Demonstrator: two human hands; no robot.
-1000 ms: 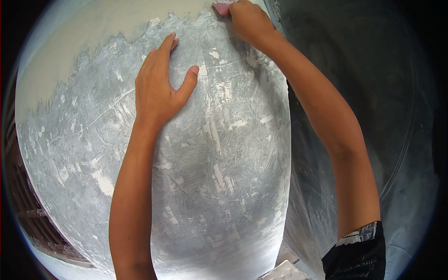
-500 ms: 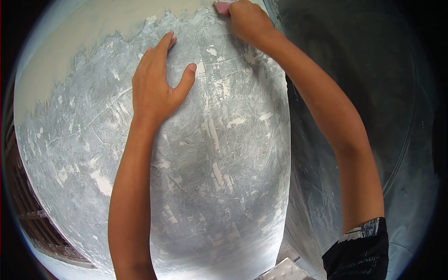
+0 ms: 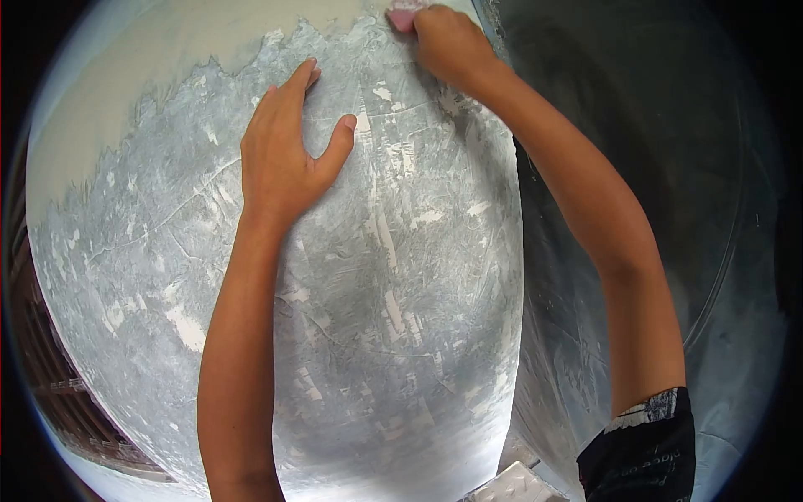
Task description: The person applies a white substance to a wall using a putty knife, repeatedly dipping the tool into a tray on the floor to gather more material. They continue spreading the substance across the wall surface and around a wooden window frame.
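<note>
My left hand (image 3: pixel 288 159) rests on the large grey, patchy surface (image 3: pixel 376 276), thumb apart and fingers stretched upward, holding nothing. At the top, near the surface's right edge, my right hand (image 3: pixel 452 42) is closed on a pink object (image 3: pixel 403 17), which lies against the surface. Much of this object is hidden by my fingers, so its full shape cannot be made out. A smooth beige area (image 3: pixel 100 100) with a jagged lower border covers the upper left of the surface.
Dark sheeting (image 3: pixel 711 209) hangs along the right side. Dark brown slats (image 3: pixel 71 402) show at the lower left, beyond the curved edge. A pale, lumpy piece (image 3: pixel 514 485) lies at the bottom, right of centre.
My right hand and the pink object have shifted very slightly down and right. My left hand appears slightly further right in the view.
</note>
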